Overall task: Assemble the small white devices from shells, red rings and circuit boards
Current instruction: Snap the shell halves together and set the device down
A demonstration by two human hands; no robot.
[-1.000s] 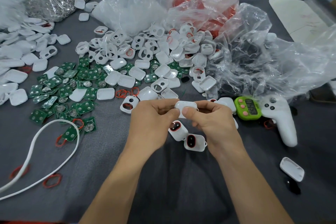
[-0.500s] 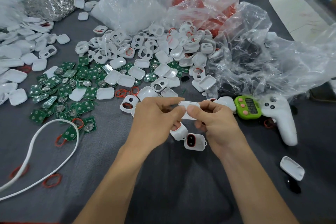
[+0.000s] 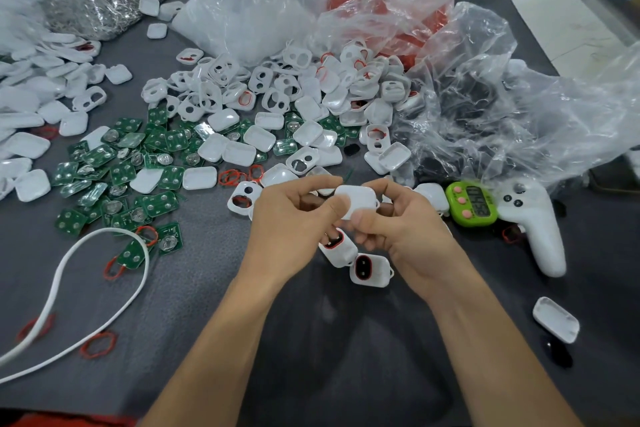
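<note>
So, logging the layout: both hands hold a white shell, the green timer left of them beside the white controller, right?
No: in the head view the green timer sits right of the left hand and right hand holding the white shell, beside the white controller.

The green timer point(image 3: 471, 204) shows dark digits on its display, too blurred and tilted to read.

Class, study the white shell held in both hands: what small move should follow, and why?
Likely squeeze the white shell shut with both thumbs: the left hand and right hand each pinch it, and two red-ringed devices lie finished-looking just below.
</note>
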